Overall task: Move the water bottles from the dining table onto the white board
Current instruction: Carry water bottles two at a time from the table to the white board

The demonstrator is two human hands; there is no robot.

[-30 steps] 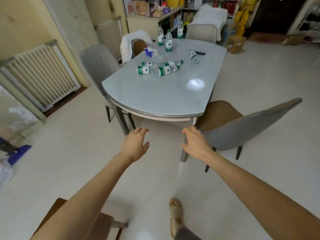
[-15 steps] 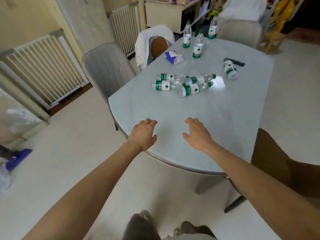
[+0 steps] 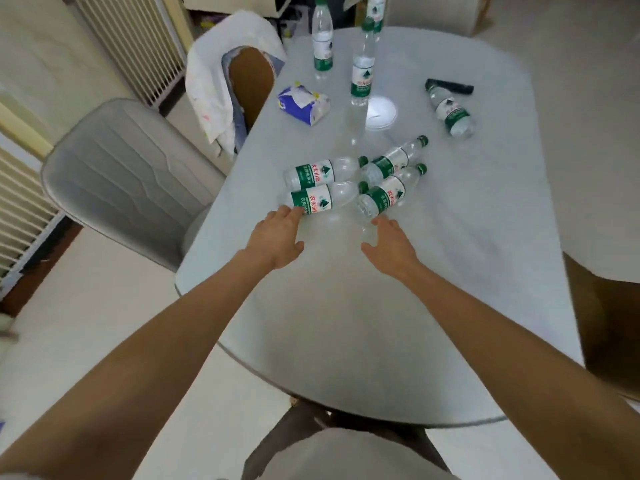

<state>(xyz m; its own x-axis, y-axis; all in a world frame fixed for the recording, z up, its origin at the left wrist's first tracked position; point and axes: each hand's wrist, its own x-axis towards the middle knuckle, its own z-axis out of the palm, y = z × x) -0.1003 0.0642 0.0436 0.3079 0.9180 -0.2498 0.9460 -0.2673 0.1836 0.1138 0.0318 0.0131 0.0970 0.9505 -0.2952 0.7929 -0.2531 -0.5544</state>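
On dining table (image 3: pixel 450 271), clear water bottles (image 3: pixel 311 199)

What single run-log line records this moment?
phase: reaching | left hand: open, fingertips at nearest lying bottle | right hand: open, near second bottle | white board: not in view

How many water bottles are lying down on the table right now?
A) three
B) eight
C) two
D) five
D: four bottles lie in a cluster by the hands, such as the nearest lying bottle, and one more lying bottle rests apart near the far right; the three others, like the standing bottle, are upright.
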